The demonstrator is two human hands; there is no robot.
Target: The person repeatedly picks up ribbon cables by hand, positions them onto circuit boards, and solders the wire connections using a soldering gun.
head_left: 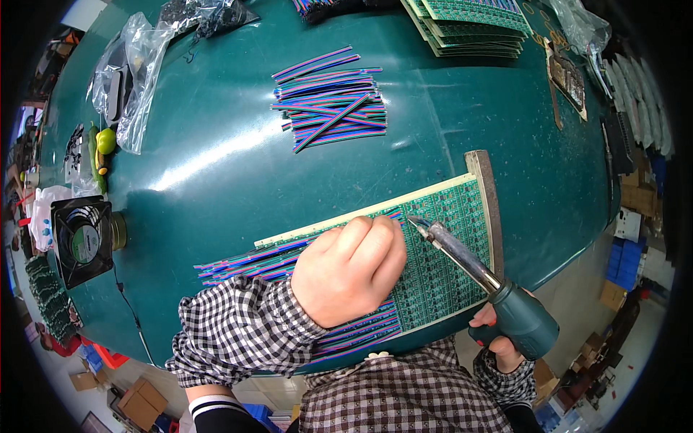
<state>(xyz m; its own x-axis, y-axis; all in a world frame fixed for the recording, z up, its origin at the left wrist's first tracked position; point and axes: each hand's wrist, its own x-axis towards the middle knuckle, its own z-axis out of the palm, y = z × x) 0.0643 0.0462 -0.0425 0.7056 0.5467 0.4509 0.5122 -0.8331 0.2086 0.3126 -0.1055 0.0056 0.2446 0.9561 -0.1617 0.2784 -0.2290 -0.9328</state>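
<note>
A green panel of small circuit boards [444, 249] lies in front of me, with striped ribbon wires [253, 265] running off its left side. My left hand [350, 270] rests over the panel, fingers pinched around a ribbon wire; its coloured end [394, 215] shows just past the fingertips. My right hand [498, 332] grips the green handle of a soldering gun [469, 265]. The gun's tip is close to the wire end, at the panel's upper part; whether they touch I cannot tell. A dark bar [485, 209] lies along the panel's right edge.
Beyond the panel lies a pile of loose ribbon wires [332, 108]. Stacked circuit panels [476, 32] stand at the far right. A black fan [81, 242] is at the left, below plastic bags [137, 79] and a green fruit [106, 141]. A scorched plate [567, 79] lies far right.
</note>
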